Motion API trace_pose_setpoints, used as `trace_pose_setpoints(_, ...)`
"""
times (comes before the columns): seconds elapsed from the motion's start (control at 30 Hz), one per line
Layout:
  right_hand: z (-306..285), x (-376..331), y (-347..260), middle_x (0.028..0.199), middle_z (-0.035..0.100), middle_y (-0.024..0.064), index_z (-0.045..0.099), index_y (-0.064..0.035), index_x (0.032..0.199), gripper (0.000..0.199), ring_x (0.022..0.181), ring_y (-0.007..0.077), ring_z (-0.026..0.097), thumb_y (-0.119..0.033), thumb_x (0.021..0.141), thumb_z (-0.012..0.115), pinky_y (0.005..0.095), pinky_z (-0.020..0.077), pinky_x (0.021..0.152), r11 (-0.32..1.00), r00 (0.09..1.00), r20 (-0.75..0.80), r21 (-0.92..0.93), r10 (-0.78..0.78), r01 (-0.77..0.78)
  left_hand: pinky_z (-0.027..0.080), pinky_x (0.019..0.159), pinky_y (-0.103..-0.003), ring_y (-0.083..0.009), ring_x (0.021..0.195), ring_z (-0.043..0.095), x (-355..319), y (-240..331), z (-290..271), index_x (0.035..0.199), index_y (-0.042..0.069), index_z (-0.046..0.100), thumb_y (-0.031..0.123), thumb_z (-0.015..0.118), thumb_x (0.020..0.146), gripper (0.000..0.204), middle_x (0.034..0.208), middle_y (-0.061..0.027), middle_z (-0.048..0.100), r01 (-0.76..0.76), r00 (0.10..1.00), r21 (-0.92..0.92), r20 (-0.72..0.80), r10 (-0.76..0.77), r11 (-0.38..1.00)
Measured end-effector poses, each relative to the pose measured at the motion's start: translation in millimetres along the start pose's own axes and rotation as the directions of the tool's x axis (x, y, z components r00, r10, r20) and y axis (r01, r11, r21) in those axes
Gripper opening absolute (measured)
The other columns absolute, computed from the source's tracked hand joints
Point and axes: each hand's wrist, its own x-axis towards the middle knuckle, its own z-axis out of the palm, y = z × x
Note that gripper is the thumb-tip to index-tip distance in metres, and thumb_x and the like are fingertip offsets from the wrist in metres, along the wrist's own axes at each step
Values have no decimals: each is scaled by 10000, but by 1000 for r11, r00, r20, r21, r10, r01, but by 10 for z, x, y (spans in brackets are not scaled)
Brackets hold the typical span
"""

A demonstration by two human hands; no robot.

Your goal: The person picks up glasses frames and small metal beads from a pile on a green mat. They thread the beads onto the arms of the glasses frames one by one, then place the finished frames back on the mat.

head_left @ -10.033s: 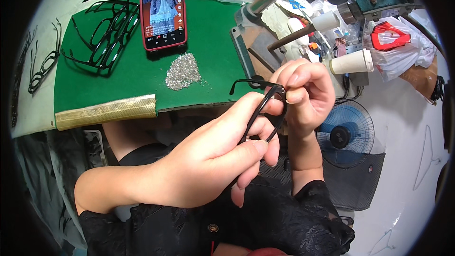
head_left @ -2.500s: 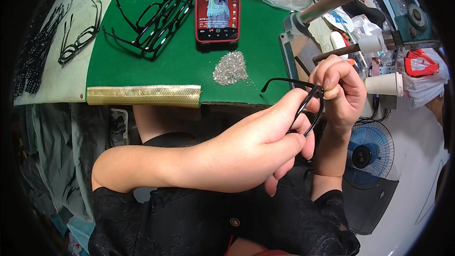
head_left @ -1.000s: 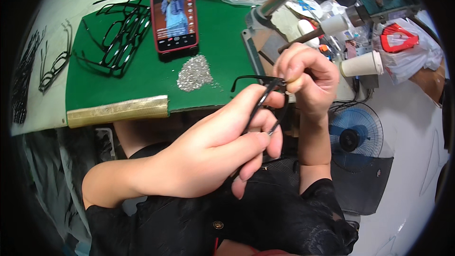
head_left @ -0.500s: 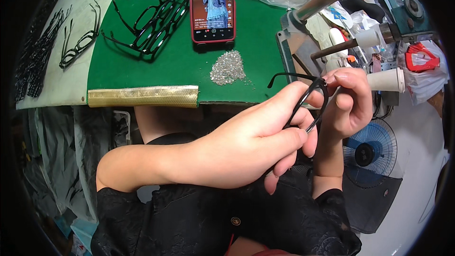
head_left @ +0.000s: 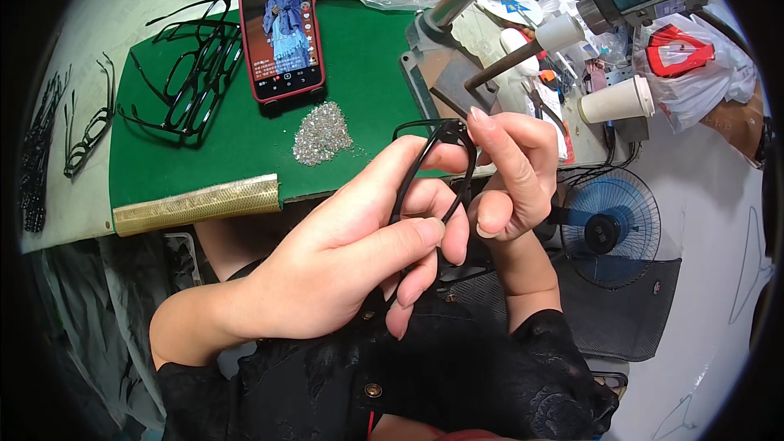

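Note:
A black eyeglass frame (head_left: 454,126) is tilted upright in front of me, over the table's near edge. My left hand (head_left: 343,265) is closed around it, thumb on the near side and fingers wrapped behind. At the frame's upper corner, where a side arm joins the front, the fingertips of my right hand (head_left: 514,171) press together. Whether they pinch the corner or some tiny part, I cannot make out. On the green mat (head_left: 359,57) lies a small heap of glittering silvery bits (head_left: 321,135), left of the frame.
Several black eyeglass frames (head_left: 189,73) lie stacked on the mat's left, with another frame (head_left: 88,143) beyond. A red-cased phone (head_left: 278,33) leans at the back. A gold strip (head_left: 196,204) edges the mat. Right stand a metal press (head_left: 457,0), a paper cup (head_left: 616,100) and a blue fan (head_left: 608,229).
The whole view has shifted, so the table things and both hands appear further left. The eyeglass frame has turned slightly in my left hand; my right fingertips stay at its corner.

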Motion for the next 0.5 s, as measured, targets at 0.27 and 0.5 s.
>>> trace_pose_setpoints(0.27, 27, 4, 0, 916, 528, 87, 684, -11, 1118, 714, 686, 145, 541, -627, 818, 481, 265, 461, 536, 999, 999, 4, 25, 39, -39, 476, 442, -244, -135, 592, 524, -25, -4, 2, 1395, -18, 235, 80, 439, 944, 505, 961, -139, 514, -1, 1000, -7, -9, 1, 1000)
trace_pose_setpoints(0.5, -2, 2, -12, 906, 535, 84, 685, -7, 1110, 695, 710, 160, 553, -609, 827, 483, 272, 464, 548, 1000, 1000, 3, -10, 15, -15, 474, 439, -246, -141, 586, 526, -18, -18, 3, 1396, -25, 233, 77, 437, 942, 508, 957, -143, 518, -9, 1000, 5, -11, 9, 1000)
